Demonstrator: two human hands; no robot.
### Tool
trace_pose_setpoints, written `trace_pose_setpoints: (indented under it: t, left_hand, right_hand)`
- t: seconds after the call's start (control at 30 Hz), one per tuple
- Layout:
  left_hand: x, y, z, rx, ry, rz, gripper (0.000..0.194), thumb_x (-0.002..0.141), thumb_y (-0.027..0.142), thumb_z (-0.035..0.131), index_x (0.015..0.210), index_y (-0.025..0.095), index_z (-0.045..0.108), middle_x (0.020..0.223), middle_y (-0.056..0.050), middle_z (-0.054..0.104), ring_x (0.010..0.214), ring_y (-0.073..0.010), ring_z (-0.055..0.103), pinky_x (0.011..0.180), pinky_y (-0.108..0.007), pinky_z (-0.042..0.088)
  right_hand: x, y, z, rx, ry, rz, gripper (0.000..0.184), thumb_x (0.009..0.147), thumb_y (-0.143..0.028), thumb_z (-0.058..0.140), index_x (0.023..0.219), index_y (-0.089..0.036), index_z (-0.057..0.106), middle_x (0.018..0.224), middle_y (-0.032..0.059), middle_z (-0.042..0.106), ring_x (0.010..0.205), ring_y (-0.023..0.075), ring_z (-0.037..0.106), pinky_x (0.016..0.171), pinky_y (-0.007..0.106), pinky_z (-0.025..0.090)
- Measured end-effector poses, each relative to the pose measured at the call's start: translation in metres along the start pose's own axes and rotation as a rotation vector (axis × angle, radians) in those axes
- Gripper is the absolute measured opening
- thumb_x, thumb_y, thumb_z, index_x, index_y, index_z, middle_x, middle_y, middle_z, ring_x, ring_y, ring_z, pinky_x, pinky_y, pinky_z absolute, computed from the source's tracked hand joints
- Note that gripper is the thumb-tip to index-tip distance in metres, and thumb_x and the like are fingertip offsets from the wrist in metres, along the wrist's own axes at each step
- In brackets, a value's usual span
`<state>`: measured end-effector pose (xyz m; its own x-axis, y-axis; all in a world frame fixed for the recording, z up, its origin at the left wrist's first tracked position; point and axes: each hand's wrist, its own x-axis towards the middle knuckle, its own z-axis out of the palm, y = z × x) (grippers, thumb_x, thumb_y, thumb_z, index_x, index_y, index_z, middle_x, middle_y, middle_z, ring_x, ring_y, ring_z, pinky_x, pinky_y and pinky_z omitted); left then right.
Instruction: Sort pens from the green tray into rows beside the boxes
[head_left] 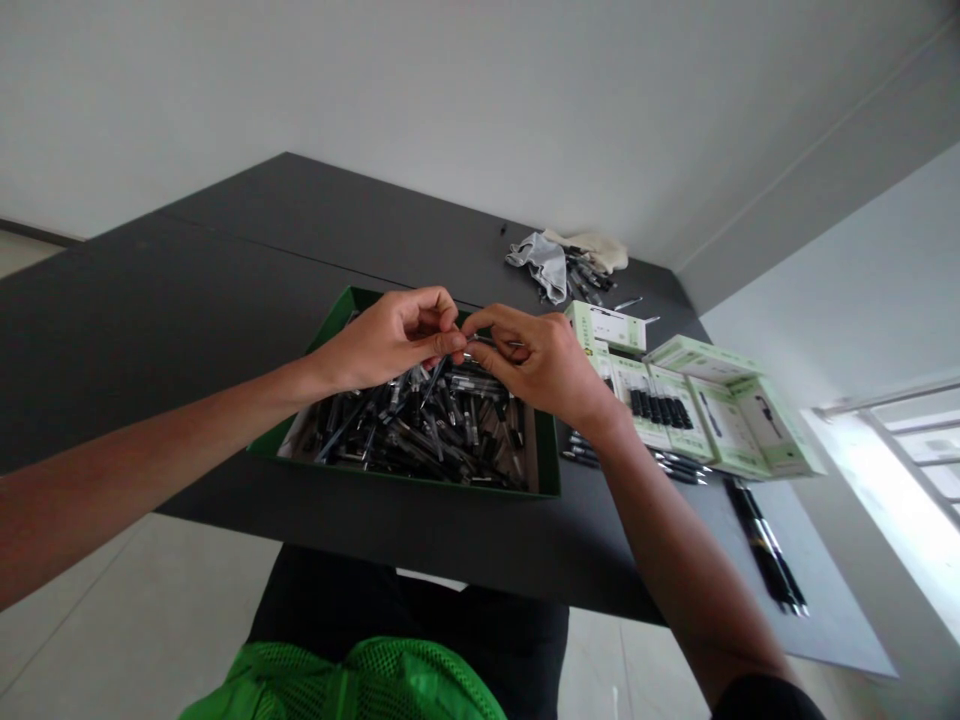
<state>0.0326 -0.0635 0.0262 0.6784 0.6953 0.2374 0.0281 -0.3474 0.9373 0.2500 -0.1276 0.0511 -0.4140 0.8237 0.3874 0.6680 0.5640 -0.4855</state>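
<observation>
My left hand [409,335] and my right hand [529,355] meet above the green box [551,465], fingertips pinched close together. Between them is a thin, shiny piece of a pen [471,345], mostly covered by the fingers. Both hands are closed on it. Below lies a heap of loose black and clear pens [420,430], jumbled at many angles inside the box.
To the right stand open pale-green cartons [709,405], some holding black-topped pens [661,408]. More pens [679,467] lie in front of them, and bundled pens [765,550] near the right edge. Behind, cloths [544,262] lie by a pen pile [589,275] on the dark table [225,300].
</observation>
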Motion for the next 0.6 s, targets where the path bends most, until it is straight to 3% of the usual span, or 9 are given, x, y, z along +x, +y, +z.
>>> trace_pose_setpoints:
  t: [0.07,0.13,0.23,0.3,0.37,0.6]
  left_hand:
    - [-0.002,-0.001,-0.002,0.105,0.002,0.029,0.038,0.101,0.056,0.062,0.092,0.020,0.051,0.079,-0.002,0.070,0.064,-0.0123,0.063,0.061,-0.024,0.050]
    - [-0.005,-0.003,-0.008,0.372,-0.013,0.095,0.026,0.109,0.040,0.047,0.101,0.019,0.060,0.087,-0.005,0.074,0.076,-0.0160,0.067,0.073,-0.028,0.052]
    - [-0.011,-0.011,-0.023,0.896,-0.135,0.257,0.025,0.102,0.019,0.048,0.105,0.019,0.073,0.103,-0.008,0.077,0.100,-0.0226,0.066,0.093,-0.035,0.048]
    - [-0.014,-0.021,-0.034,1.077,-0.267,0.330,0.028,0.098,0.017,0.052,0.108,0.022,0.078,0.113,-0.007,0.077,0.110,-0.0242,0.062,0.098,-0.035,0.044]
    - [-0.016,-0.031,-0.044,1.153,-0.379,0.367,0.026,0.099,0.021,0.058,0.111,0.027,0.081,0.120,-0.004,0.077,0.115,-0.0237,0.059,0.099,-0.034,0.041]
    - [-0.007,-0.033,-0.051,1.202,-0.464,0.457,0.012,0.095,0.019,0.073,0.103,0.026,0.077,0.104,-0.003,0.077,0.108,-0.0228,0.060,0.091,-0.030,0.036]
  right_hand:
    - [0.000,-0.002,0.000,-0.029,-0.020,0.014,0.016,0.103,-0.033,0.058,0.105,-0.020,0.068,0.062,-0.0075,0.045,0.055,0.0108,0.035,0.061,0.028,0.026]
    - [0.001,-0.003,0.000,-0.089,-0.041,0.036,0.020,0.105,-0.030,0.050,0.094,-0.020,0.063,0.063,-0.0057,0.045,0.054,0.0114,0.036,0.061,0.030,0.024]
    - [0.002,-0.001,-0.001,-0.160,-0.072,0.047,0.035,0.109,-0.034,0.042,0.079,-0.022,0.055,0.062,-0.0041,0.039,0.054,0.0131,0.034,0.062,0.033,0.021]
    - [0.002,0.001,-0.002,-0.151,-0.088,0.040,0.038,0.112,-0.038,0.040,0.081,-0.022,0.055,0.064,-0.0031,0.041,0.056,0.0139,0.037,0.063,0.033,0.022]
    - [0.002,0.003,-0.004,-0.106,-0.103,0.025,0.033,0.113,-0.039,0.039,0.092,-0.021,0.058,0.069,-0.0019,0.049,0.059,0.0144,0.042,0.064,0.031,0.025]
    - [0.002,0.007,-0.003,-0.001,-0.165,-0.079,0.019,0.110,-0.034,0.050,0.108,-0.020,0.063,0.084,0.0021,0.069,0.071,0.0153,0.058,0.071,0.028,0.034]
